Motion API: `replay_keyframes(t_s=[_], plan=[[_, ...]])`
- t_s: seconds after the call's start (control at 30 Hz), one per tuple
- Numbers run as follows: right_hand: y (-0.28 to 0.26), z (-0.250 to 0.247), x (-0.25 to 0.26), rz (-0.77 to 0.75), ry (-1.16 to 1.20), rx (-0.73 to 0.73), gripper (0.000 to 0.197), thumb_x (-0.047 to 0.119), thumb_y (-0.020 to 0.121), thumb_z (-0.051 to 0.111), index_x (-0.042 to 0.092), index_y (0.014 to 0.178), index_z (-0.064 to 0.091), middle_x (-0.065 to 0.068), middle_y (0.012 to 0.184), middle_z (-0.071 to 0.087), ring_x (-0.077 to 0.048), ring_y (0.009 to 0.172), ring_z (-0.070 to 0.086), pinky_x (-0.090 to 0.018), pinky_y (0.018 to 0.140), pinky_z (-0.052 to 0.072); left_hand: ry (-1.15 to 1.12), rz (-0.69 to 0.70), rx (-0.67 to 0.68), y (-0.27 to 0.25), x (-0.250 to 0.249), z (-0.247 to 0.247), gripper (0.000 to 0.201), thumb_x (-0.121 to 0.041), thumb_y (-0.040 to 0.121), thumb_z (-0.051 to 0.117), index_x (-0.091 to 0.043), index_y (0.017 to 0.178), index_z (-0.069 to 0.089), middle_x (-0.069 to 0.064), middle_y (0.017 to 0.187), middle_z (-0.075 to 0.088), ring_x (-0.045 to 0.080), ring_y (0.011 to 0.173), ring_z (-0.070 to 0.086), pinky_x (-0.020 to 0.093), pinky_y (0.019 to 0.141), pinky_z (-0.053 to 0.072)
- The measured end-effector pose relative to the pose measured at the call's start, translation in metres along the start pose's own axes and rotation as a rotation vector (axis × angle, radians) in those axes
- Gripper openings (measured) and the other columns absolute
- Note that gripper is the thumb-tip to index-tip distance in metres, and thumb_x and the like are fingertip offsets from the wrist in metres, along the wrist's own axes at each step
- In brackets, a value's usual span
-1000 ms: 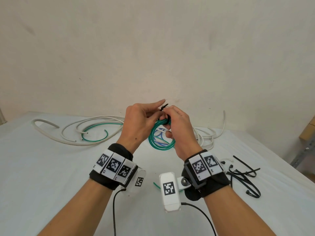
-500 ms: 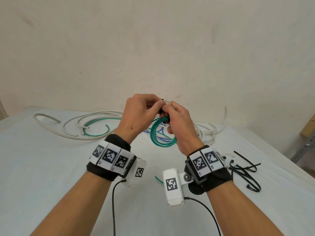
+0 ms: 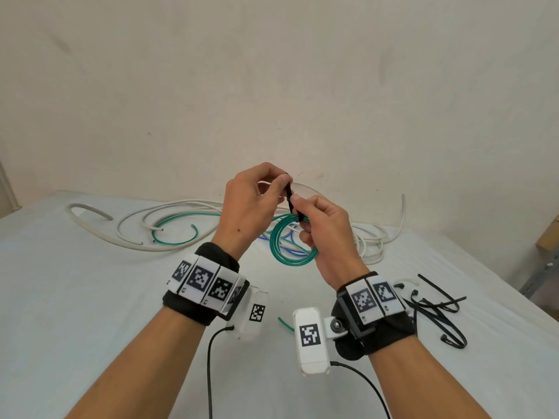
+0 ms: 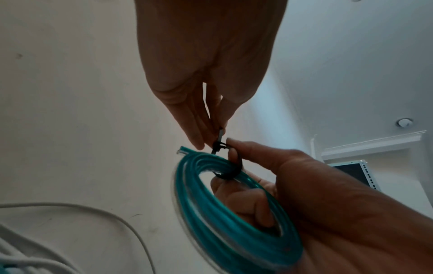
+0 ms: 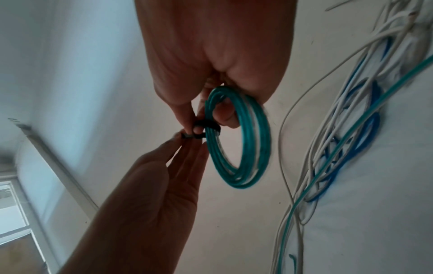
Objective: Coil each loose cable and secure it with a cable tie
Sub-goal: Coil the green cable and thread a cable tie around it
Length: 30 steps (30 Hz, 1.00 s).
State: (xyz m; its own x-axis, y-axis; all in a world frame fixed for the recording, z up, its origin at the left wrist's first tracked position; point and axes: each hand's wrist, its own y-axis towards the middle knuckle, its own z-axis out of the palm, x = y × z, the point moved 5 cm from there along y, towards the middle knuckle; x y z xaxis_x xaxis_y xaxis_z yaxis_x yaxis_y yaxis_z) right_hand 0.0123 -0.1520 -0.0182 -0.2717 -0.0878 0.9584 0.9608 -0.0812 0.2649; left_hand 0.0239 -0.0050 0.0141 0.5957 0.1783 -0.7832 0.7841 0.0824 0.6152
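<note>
Head view: the green coil (image 3: 292, 247) is held up over the table (image 3: 75, 297) by the right hand (image 3: 328, 234); the black tie (image 3: 291, 197) is now pulled longer by the left hand (image 3: 251, 207).
Left wrist view: the tie's tail is pinched by the left fingers (image 4: 199, 128).
Right wrist view: the tie's head, looped round the coil, is pinched by the right fingers (image 5: 185, 113).

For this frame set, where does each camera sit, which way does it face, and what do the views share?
Head: worn on the head, looking forward and down at the table and wall; both forearms, left hand and right hand show.
Left wrist: faces up along the left hand toward wall and ceiling; the right hand shows too.
Right wrist: faces along the right hand; loose white and blue cables beside.
Shared: all three show the green cable coil and black cable tie.
</note>
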Motion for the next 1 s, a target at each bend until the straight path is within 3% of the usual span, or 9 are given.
replay_keyframes(t_s=[0.1,0.27,0.37,0.47,0.63,0.77,0.87,1.0], plan=[[-0.003,-0.001,-0.004,-0.003,0.034,0.023,0.024,0.026,0.095,0.075,0.006,0.084,0.071,-0.012,0.081,0.049,-0.012,0.063,0.037,-0.023,0.051,0.029,0.044,0.031,-0.017,-0.002,-0.002,-0.001,0.013,-0.018,0.1,0.063,-0.014,0.092,0.071,-0.001,0.08,0.075,0.017,0.078,0.075,0.046,0.084,0.061],[-0.005,0.002,-0.003,-0.013,0.062,0.061,0.028,0.028,0.09,0.08,0.012,0.071,0.068,-0.011,0.075,0.043,-0.012,0.054,0.031,-0.022,0.047,0.029,0.1,0.054,-0.071,-0.005,-0.006,-0.001,0.012,-0.021,0.104,0.057,-0.017,0.097,0.066,-0.004,0.073,0.073,0.01,0.07,0.074,0.041,0.077,0.059],[-0.004,0.006,0.0,-0.032,0.045,0.067,0.02,0.025,0.088,0.083,0.013,0.085,0.067,-0.012,0.073,0.049,-0.014,0.056,0.035,-0.022,0.046,0.029,0.114,0.061,-0.075,-0.004,-0.007,-0.004,0.012,-0.026,0.104,0.056,-0.021,0.098,0.065,-0.004,0.071,0.073,0.014,0.069,0.073,0.043,0.076,0.058],[-0.002,0.006,0.0,-0.045,0.026,0.061,0.032,0.022,0.087,0.084,0.02,0.099,0.054,-0.002,0.068,0.058,-0.014,0.056,0.04,-0.023,0.046,0.033,0.115,0.086,-0.072,-0.005,-0.011,-0.006,0.012,-0.029,0.105,0.054,-0.024,0.098,0.063,-0.005,0.071,0.074,0.021,0.069,0.072,0.045,0.075,0.057],[-0.004,0.011,-0.003,-0.041,0.025,0.115,0.02,0.021,0.088,0.082,0.011,0.095,0.066,-0.001,0.068,0.054,-0.012,0.052,0.033,-0.023,0.045,0.027,0.113,0.124,-0.138,-0.003,-0.016,-0.014,0.012,-0.03,0.107,0.051,-0.023,0.103,0.06,0.001,0.062,0.069,0.021,0.06,0.07,0.048,0.069,0.058],[-0.006,0.012,-0.01,-0.006,0.074,0.113,0.026,0.019,0.09,0.08,0.009,0.079,0.059,0.005,0.059,0.047,-0.011,0.05,0.027,-0.024,0.045,0.022,0.118,0.086,-0.124,-0.003,-0.013,-0.016,0.012,-0.029,0.108,0.049,-0.021,0.105,0.059,-0.002,0.058,0.067,0.018,0.053,0.07,0.042,0.066,0.06],[-0.007,0.008,-0.014,-0.001,0.102,0.101,0.034,0.023,0.093,0.077,0.01,0.073,0.053,0.005,0.055,0.045,-0.013,0.051,0.023,-0.025,0.045,0.021,0.069,0.002,-0.043,-0.001,-0.01,-0.014,0.012,-0.025,0.107,0.053,-0.017,0.104,0.062,0.002,0.058,0.069,0.02,0.057,0.073,0.031,0.063,0.058],[-0.007,-0.001,-0.021,0.016,0.122,0.034,0.035,0.024,0.093,0.077,0.013,0.07,0.053,-0.012,0.07,0.036,-0.013,0.053,0.022,-0.021,0.042,0.022,-0.083,-0.112,0.169,0.0,-0.01,-0.011,0.014,-0.024,0.106,0.058,-0.013,0.11,0.067,0.014,0.081,0.077,0.03,0.076,0.078,0.044,0.081,0.063]])
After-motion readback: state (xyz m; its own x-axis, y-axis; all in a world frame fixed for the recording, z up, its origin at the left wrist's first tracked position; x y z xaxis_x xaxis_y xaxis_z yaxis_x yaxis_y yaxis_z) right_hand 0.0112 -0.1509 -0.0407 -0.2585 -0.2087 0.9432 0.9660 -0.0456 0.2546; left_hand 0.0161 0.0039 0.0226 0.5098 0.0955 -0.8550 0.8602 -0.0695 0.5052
